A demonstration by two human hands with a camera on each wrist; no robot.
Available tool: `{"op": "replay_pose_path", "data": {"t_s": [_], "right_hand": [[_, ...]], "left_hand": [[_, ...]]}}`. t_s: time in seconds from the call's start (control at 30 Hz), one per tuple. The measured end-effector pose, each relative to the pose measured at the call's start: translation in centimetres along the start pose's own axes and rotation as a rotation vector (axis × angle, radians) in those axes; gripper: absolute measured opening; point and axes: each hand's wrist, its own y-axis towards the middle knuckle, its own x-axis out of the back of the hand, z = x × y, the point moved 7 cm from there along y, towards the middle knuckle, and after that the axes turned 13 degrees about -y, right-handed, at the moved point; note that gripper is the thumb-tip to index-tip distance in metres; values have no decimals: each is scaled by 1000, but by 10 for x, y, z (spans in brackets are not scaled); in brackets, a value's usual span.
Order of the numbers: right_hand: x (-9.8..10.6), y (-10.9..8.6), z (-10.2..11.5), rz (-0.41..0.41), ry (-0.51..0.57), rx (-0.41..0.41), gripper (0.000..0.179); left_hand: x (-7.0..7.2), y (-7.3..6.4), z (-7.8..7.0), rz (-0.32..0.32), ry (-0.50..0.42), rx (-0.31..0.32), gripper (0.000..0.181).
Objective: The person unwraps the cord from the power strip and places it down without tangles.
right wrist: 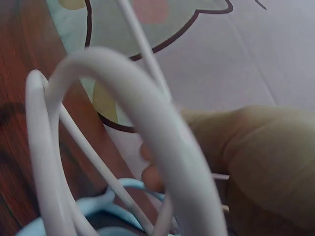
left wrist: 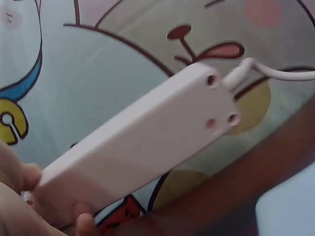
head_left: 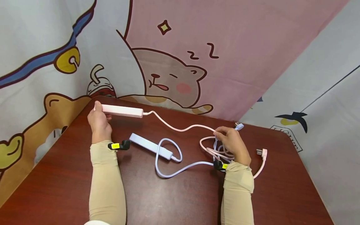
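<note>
A pale pink power strip (head_left: 122,110) is held by its far left end in my left hand (head_left: 100,122), raised over the table's back left. The left wrist view shows the strip's plain face (left wrist: 133,147) with small round holes near the cord end. From there a pink cord (head_left: 182,129) runs slack to my right hand (head_left: 232,140), whose thumb and fingers pinch it. Loops of that cord (right wrist: 103,54) hang close before the right wrist camera. A light blue power strip (head_left: 150,146) lies between the hands, and its blue cord (head_left: 182,170) mingles with the pink loops under my right hand.
The pink plug (head_left: 263,153) lies right of my right hand, prongs pointing left. A blue plug (head_left: 239,126) rests near the back edge. Behind the dark red-brown table (head_left: 168,200) hangs a cartoon-printed cloth (head_left: 242,72).
</note>
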Motion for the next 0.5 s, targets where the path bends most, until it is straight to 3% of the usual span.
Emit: {"op": "replay_pose_path", "data": {"t_s": [0.1,0.23,0.4,0.5], "right_hand": [[-1,0,2,15,-32,-1,17],[4,-1,1,-50,-61,-26,19],[17,-5,-5,-191,-39,-105,22],[20,-7,-11,-199,-38,-141,26]], "left_hand": [[3,3,5,7,109,40,26],[4,4,9,21,233,59,30],[8,7,15,28,448,91,52],[12,10,19,39,550,101,66]]}}
